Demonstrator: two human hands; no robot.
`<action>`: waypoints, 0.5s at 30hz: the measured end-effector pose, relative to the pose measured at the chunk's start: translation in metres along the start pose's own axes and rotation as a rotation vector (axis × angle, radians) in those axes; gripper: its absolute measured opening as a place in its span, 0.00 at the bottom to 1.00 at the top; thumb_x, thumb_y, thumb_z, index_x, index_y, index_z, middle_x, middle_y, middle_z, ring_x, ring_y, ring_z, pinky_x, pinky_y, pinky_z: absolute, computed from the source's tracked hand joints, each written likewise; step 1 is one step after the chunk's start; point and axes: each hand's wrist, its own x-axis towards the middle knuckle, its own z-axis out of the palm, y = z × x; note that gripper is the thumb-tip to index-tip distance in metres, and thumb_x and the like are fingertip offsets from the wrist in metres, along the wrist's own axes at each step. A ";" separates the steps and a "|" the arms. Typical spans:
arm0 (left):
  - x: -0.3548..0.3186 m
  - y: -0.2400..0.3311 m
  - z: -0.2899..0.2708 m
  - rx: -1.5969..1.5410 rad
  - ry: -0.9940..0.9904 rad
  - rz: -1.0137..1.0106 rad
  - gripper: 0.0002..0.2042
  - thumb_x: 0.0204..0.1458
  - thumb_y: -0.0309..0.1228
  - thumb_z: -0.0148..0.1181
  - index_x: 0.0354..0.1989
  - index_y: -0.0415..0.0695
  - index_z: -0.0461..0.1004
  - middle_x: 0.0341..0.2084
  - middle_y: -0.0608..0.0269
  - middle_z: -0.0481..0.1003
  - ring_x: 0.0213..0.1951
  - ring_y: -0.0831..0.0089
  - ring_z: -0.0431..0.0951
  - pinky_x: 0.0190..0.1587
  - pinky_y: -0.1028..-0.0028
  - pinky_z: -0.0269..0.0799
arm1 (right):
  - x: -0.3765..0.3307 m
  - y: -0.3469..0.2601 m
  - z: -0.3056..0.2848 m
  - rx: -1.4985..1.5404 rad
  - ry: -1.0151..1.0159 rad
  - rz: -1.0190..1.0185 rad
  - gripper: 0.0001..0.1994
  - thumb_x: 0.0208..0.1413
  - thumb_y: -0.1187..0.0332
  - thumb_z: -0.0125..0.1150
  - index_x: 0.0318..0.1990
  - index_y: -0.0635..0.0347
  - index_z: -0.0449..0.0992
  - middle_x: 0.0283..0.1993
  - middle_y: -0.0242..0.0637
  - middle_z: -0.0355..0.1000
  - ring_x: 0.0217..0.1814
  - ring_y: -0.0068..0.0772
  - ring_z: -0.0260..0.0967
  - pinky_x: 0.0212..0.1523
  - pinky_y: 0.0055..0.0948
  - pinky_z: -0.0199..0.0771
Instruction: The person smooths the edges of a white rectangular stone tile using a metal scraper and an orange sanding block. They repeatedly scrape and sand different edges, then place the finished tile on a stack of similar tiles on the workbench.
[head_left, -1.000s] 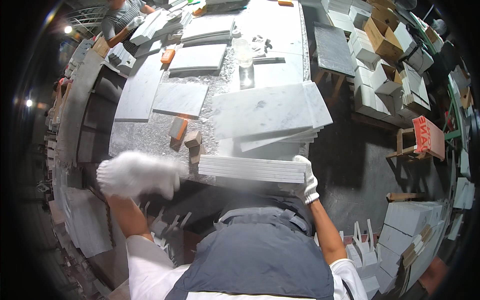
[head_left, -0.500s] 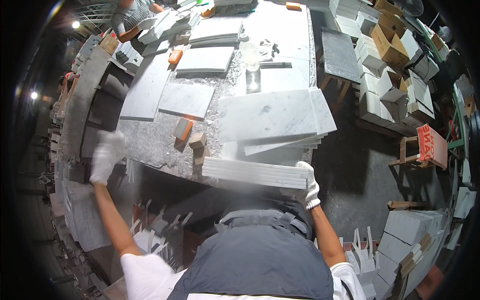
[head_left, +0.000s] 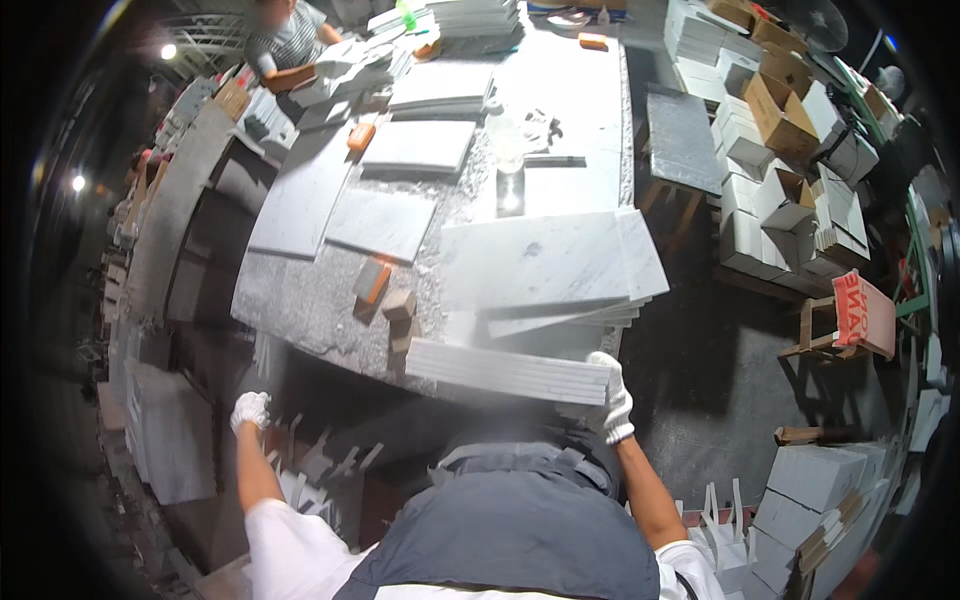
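Note:
A stack of several white marble tiles (head_left: 505,373) lies at the near edge of the worktable, its layered long edges facing me. My right hand (head_left: 613,402), in a white knitted glove, grips the stack's right end. Away from the table, low on the left, is my left hand (head_left: 251,410), also gloved. Its fingers are curled closed, and whatever may be inside them is hidden. Just beyond the stack lie larger grey-veined marble slabs (head_left: 545,255), fanned out at their right side. Two small brown blocks (head_left: 399,305) and an orange-and-grey block (head_left: 372,280) sit left of these slabs.
More marble tiles (head_left: 418,146) and a clear bottle (head_left: 510,187) occupy the dusty worktable (head_left: 290,290). Another person (head_left: 290,48) handles tiles at the far left. White boxes (head_left: 740,130), open cartons and a wooden stool (head_left: 822,325) stand to the right; stacked slabs (head_left: 170,430) stand lower left.
My left hand has drawn back from over the table's left edge, downward toward me. My right hand stays at the stack's end. The view has shifted slightly.

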 end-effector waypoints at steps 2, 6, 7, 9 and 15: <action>0.015 0.023 0.030 -0.341 0.306 0.055 0.15 0.61 0.42 0.56 0.43 0.45 0.81 0.37 0.54 0.82 0.38 0.57 0.81 0.44 0.59 0.75 | 0.000 0.003 0.001 -0.023 -0.003 -0.008 0.49 0.28 0.48 0.85 0.59 0.59 0.66 0.56 0.43 0.67 0.59 0.45 0.69 0.55 0.35 0.75; 0.016 0.096 0.047 -1.474 0.730 0.031 0.10 0.63 0.34 0.58 0.46 0.43 0.80 0.32 0.65 0.79 0.35 0.73 0.77 0.43 0.72 0.75 | -0.001 0.000 -0.001 -0.041 -0.044 0.045 0.43 0.34 0.52 0.81 0.59 0.58 0.66 0.55 0.42 0.69 0.57 0.43 0.71 0.53 0.34 0.76; 0.012 0.120 0.045 -1.566 0.903 0.081 0.11 0.63 0.34 0.58 0.47 0.42 0.80 0.34 0.64 0.79 0.37 0.71 0.78 0.45 0.71 0.75 | 0.000 -0.002 -0.002 0.009 -0.030 0.037 0.38 0.39 0.55 0.77 0.59 0.57 0.66 0.54 0.42 0.69 0.56 0.42 0.72 0.53 0.34 0.75; -0.011 0.163 0.047 -0.791 0.855 0.312 0.12 0.62 0.33 0.61 0.50 0.41 0.79 0.41 0.60 0.79 0.43 0.66 0.79 0.50 0.68 0.75 | 0.002 -0.007 -0.004 0.071 0.025 0.025 0.21 0.59 0.66 0.61 0.59 0.55 0.67 0.51 0.43 0.72 0.53 0.39 0.73 0.55 0.35 0.72; -0.068 0.297 0.059 -1.919 -0.259 0.526 0.25 0.69 0.49 0.47 0.58 0.37 0.73 0.52 0.57 0.77 0.52 0.66 0.78 0.60 0.66 0.72 | 0.008 -0.025 -0.009 0.064 0.043 0.008 0.20 0.60 0.70 0.60 0.59 0.55 0.67 0.50 0.41 0.71 0.50 0.37 0.73 0.54 0.33 0.73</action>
